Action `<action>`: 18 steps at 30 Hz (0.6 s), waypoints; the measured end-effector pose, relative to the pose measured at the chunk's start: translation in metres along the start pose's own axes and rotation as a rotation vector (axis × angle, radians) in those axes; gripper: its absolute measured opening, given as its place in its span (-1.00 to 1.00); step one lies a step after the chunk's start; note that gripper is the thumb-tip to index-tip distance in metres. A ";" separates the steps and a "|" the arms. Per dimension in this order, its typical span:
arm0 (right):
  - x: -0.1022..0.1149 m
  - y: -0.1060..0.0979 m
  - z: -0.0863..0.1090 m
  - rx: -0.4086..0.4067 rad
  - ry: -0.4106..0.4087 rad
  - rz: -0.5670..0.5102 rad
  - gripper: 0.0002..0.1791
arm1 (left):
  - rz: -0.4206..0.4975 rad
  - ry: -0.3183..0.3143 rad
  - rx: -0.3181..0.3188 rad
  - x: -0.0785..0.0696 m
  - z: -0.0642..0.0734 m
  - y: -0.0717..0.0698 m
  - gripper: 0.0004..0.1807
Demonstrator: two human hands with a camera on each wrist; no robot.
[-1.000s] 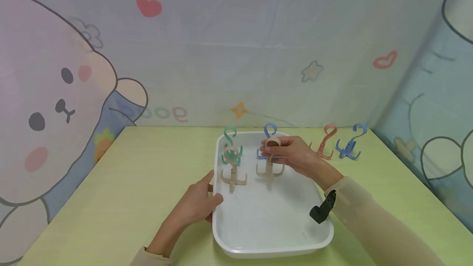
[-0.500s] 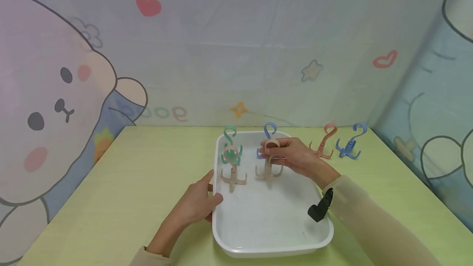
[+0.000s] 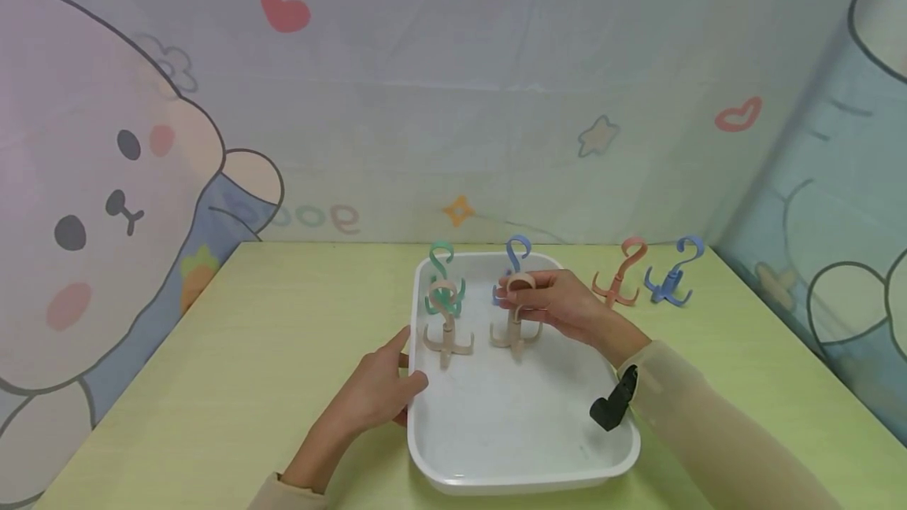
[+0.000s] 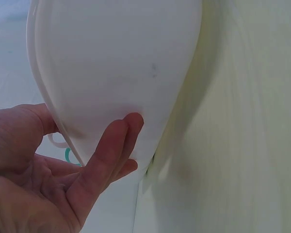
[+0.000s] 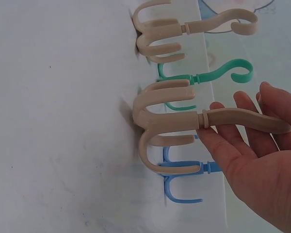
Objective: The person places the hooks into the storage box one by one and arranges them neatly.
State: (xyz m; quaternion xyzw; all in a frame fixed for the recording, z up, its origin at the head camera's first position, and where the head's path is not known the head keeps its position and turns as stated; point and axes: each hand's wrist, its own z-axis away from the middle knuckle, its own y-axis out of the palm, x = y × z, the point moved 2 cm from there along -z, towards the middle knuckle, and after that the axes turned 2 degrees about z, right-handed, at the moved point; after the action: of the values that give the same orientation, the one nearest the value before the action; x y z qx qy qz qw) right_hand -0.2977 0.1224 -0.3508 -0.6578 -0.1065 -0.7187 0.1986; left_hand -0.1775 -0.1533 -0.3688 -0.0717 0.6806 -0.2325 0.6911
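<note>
My right hand (image 3: pixel 563 301) holds a beige four-pronged rotating hook (image 5: pixel 169 119) by its curved upper stem, and the hook stands upright inside the white tray (image 3: pixel 524 431). My left hand (image 3: pixel 379 384) grips the tray's left side. In the left wrist view its fingers (image 4: pixel 104 160) lie against the outer wall, with the thumb over the rim. Left of the held hook stands another beige hook (image 3: pixel 447 337). Behind that is a green hook (image 3: pixel 441 258). A blue hook (image 3: pixel 518 249) at the tray's back is partly hidden by my right hand.
On the table (image 3: pixel 283 337), right of the tray, stand a pink hook (image 3: pixel 620 278) and a second blue hook (image 3: pixel 669 282). A printed cloth backdrop (image 3: pixel 425 101) rises behind the table. The right sleeve (image 3: pixel 708 415) reaches across the tray's right edge.
The held beige hook and my right hand have shifted very slightly to the left. My left hand stays on the tray's side, and the other hooks have not moved.
</note>
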 end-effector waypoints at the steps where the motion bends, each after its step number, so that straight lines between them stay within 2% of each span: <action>1: 0.000 0.000 0.000 0.001 -0.002 0.000 -0.53 | 0.001 0.000 0.000 0.000 0.000 0.000 -0.16; 18: -0.001 0.002 0.002 -0.005 -0.015 -0.004 -0.45 | 0.002 -0.003 0.006 0.001 0.000 0.000 -0.10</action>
State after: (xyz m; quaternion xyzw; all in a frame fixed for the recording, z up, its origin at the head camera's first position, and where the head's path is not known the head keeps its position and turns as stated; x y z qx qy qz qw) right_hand -0.2952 0.1218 -0.3519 -0.6635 -0.1075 -0.7144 0.1945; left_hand -0.1778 -0.1535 -0.3696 -0.0695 0.6788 -0.2338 0.6926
